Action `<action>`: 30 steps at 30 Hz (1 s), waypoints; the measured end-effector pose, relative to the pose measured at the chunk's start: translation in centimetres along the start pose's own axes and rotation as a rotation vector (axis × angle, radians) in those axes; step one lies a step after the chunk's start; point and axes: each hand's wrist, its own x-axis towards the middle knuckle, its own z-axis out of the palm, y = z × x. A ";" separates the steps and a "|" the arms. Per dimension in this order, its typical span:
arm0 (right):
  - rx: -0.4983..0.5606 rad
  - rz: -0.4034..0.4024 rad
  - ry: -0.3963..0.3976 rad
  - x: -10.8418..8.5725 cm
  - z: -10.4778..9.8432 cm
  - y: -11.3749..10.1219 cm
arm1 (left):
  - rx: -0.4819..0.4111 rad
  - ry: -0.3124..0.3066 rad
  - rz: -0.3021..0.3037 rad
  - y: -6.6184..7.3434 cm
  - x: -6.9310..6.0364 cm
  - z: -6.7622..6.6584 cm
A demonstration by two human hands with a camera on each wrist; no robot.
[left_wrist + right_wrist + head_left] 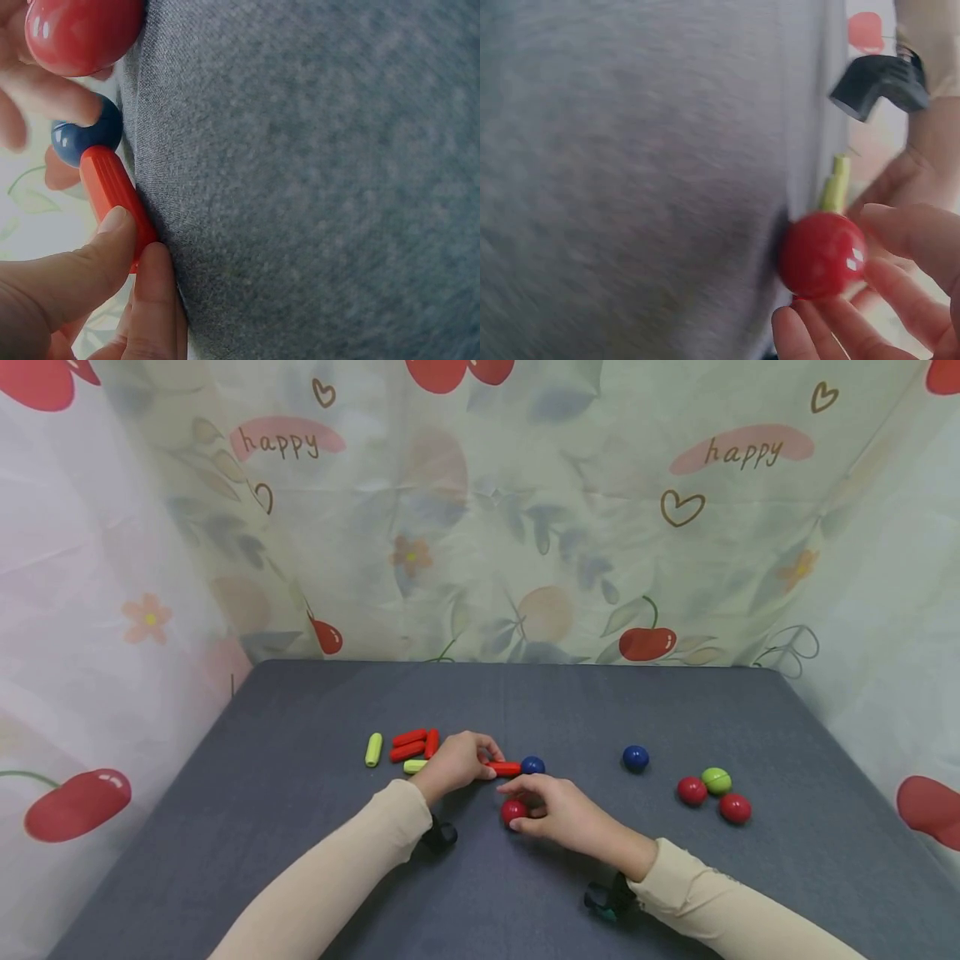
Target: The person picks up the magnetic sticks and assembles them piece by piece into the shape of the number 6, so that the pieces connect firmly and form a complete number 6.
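My left hand (pixel 459 764) pinches a red stick (pixel 504 769) between thumb and fingers. The stick's far end meets a blue ball (pixel 532 765); the left wrist view shows the same stick (pixel 112 187) against the blue ball (pixel 90 135). Thumb and fingers of my right hand (pixel 573 818) curl round a red ball (pixel 513 812), nearer the body than the blue one. In the right wrist view this red ball (pixel 823 255) lies between the fingertips of the right hand (pixel 885 292). A yellow-green stick (pixel 415 767) is partly hidden behind my left hand.
Beyond my left hand lie several red sticks (pixel 408 751) and a yellow-green stick (pixel 373 750). To the right are a blue ball (pixel 636 758), two red balls (pixel 692 791) and a green ball (pixel 716 780). A patterned cloth (pixel 495 527) hangs behind the dark table (pixel 300 693).
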 end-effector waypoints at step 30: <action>0.047 0.174 0.205 2.4 -3.3 3.4 | -0.014 -0.003 -0.007 0.0 0.0 -0.1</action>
